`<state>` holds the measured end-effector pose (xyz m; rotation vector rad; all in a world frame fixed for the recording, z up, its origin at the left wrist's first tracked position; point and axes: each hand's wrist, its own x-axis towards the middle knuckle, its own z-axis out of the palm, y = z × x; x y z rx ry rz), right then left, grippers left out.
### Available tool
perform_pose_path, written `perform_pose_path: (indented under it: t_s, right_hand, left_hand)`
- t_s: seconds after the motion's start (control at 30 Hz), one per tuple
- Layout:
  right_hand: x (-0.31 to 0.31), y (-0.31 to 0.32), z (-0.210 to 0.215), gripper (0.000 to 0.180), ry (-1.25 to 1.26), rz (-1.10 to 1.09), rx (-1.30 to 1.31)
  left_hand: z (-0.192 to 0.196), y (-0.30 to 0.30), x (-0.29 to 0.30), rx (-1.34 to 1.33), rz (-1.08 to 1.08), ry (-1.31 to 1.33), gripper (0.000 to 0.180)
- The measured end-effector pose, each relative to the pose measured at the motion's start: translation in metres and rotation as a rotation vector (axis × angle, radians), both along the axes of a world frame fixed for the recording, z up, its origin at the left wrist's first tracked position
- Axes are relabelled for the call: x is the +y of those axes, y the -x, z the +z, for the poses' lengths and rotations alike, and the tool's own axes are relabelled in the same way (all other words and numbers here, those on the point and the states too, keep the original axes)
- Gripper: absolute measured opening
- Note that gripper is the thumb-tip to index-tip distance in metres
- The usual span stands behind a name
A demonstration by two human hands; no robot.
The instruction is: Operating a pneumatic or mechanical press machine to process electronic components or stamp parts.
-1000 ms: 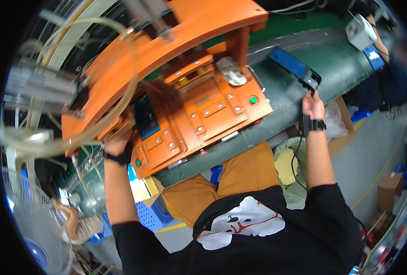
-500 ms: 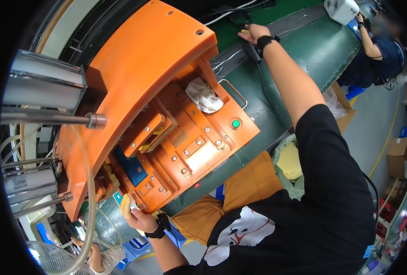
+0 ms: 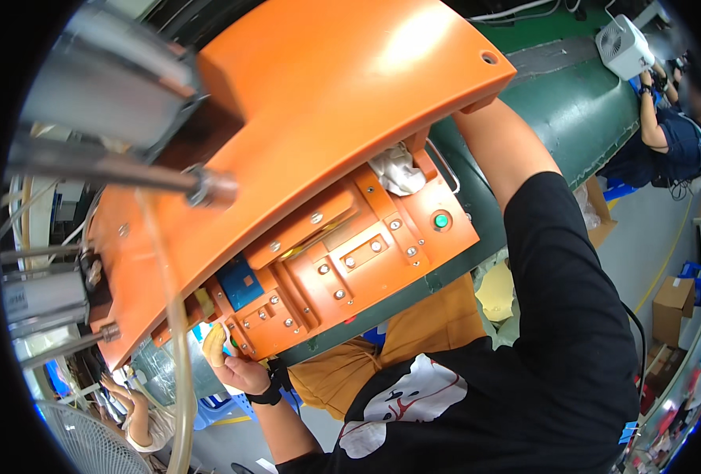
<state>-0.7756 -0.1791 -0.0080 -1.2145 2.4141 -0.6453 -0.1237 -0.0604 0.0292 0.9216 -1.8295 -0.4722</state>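
Observation:
My left hand (image 3: 238, 370) is at the lower left corner of an orange machine (image 3: 311, 118), beside a small green button partly hidden by it. Yellow covers sit on its fingers, which stretch upward, and I see nothing held in them. My right forearm (image 3: 502, 141) reaches behind the orange hood, so my right hand is hidden. On the machine's bed, a blue piece (image 3: 240, 282) lies at the left, partly under the hood. A crumpled white cloth (image 3: 398, 171) is tucked at the right, above a green button (image 3: 442, 220).
Metal cylinders with rods (image 3: 121, 166) and a clear hose (image 3: 175, 355) stand at the left. The machine rests on a green-covered table (image 3: 560, 103). A white fan (image 3: 623, 47) and a co-worker (image 3: 666, 134) are at the far right. Another person's arms (image 3: 133, 403) show at lower left.
My right hand has gone from above the table to behind the orange hood. The machine appears larger and shifted right in view. My left hand stays at the machine's left corner.

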Motion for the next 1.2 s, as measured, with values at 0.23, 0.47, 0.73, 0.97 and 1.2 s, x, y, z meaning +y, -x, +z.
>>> perform_pose_path:
  t_s: [0.23, 0.47, 0.73, 0.97, 1.2]
  right_hand:
    - [0.130, 0.030, 0.015, 0.031, 0.258, 0.061, 0.118]
    - [0.398, -0.044, 0.035, 0.010, 0.403, -0.353, -0.775]
    - [0.443, -0.256, 0.026, 0.023, 0.445, 0.000, -1.254]
    - [0.350, -0.409, 0.007, 0.050, 0.271, 0.427, -1.778]
    - [0.283, -0.449, 0.015, 0.046, 0.144, 0.595, -1.774]
  left_hand:
    - [-0.002, -0.001, 0.004, 0.123, -0.010, -0.041, 0.047]
    - [0.007, 0.001, 0.001, 0.146, -0.043, 0.125, 0.025]
    - [0.049, 0.035, 0.076, -0.067, -0.524, 0.206, 0.033]
    - [0.063, 0.037, 0.112, -0.403, -0.765, 0.150, 0.084]
    - [0.069, -0.006, 0.080, -0.379, -0.576, 0.089, 0.081]
